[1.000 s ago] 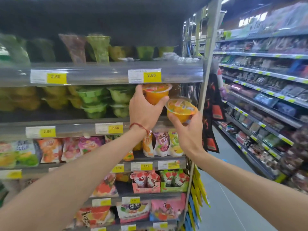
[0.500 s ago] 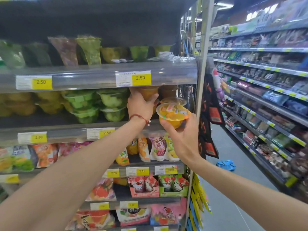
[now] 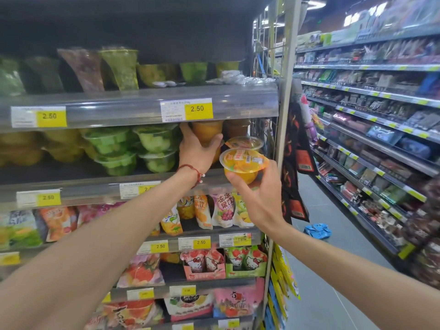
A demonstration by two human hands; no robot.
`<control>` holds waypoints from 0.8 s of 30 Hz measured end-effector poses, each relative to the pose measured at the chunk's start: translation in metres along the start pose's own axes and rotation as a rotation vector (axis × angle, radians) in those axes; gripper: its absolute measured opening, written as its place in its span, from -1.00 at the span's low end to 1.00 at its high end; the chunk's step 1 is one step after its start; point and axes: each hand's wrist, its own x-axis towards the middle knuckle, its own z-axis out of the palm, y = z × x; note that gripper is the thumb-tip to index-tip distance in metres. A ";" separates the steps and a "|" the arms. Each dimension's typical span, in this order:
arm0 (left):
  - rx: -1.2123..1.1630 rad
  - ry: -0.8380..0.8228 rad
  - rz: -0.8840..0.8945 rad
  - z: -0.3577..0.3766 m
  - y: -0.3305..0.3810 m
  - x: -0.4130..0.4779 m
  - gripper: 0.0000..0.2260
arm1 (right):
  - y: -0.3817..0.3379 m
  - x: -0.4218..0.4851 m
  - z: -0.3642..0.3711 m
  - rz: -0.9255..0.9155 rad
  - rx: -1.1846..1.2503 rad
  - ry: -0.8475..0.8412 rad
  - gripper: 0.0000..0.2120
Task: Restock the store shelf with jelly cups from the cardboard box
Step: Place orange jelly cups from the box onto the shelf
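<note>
On the second shelf (image 3: 142,184), left hand (image 3: 197,151) grips an orange jelly cup (image 3: 207,133); right hand (image 3: 259,196) holds another cup (image 3: 242,163) just beside.

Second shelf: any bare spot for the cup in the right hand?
Bare shelf floor shows in front of the yellow cups, left of the stacked green cups. The right end is crowded: left hand grips one orange cup, a second cup sits beside it, and the right hand holds its jelly cup just in front.
</note>
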 end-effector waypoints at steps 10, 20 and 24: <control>0.010 0.015 0.034 -0.007 0.002 -0.010 -0.35 | -0.004 -0.007 0.002 0.012 -0.029 -0.004 -0.59; -0.037 -0.124 -0.014 -0.025 0.002 -0.024 -0.22 | -0.009 -0.022 0.014 0.032 -0.025 -0.007 -0.50; -0.016 -0.179 0.081 -0.055 -0.007 -0.057 -0.35 | -0.016 -0.035 0.025 0.052 -0.069 0.027 -0.56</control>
